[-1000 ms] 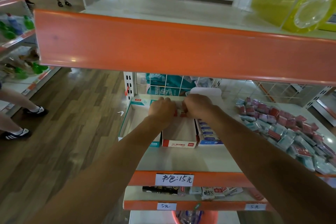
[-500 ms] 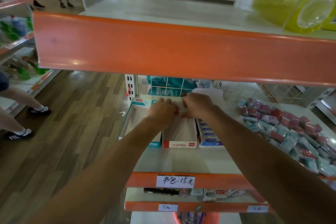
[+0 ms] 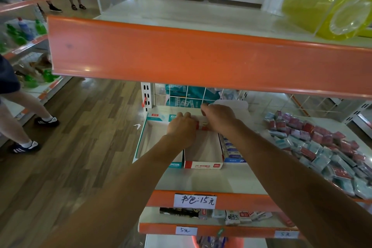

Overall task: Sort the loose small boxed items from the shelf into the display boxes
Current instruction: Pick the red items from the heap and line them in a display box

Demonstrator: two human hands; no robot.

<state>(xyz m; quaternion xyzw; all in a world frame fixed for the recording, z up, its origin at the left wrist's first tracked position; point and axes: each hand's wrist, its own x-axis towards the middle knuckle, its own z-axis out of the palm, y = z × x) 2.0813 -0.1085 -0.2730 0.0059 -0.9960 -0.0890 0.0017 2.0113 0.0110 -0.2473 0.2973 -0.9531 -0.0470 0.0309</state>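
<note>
Shop aisle, wood-look floor [image 3: 80,147], white shelving with orange edge strips. The upper shelf [image 3: 181,56] fills the top of the view, with a yellow plastic-wrapped pack [image 3: 322,10] at its right end. Another person's legs [image 3: 24,106] show at the left edge.

The middle shelf [image 3: 211,179] holds three display boxes side by side at its left end:
- teal-trimmed display box [image 3: 150,141], its floor bare
- red-and-white display box [image 3: 203,165] in the middle, near half bare
- blue display box [image 3: 233,155], packed with blue items

A pile of loose small boxed items [image 3: 322,147] in red and teal lies well apart, at the right end of the same shelf. A handwritten price label [image 3: 195,200] sits on the front strip.

Both arms reach in to the far end of the red-and-white display box. The left hand [image 3: 182,130] and right hand [image 3: 219,118] have their fingers curled and close in from either side on small red-and-white boxes [image 3: 202,125], which are clamped between them. The fingertips are hidden behind the backs of the hands. The right forefinger sticks up toward the wire back panel [image 3: 187,94].
</note>
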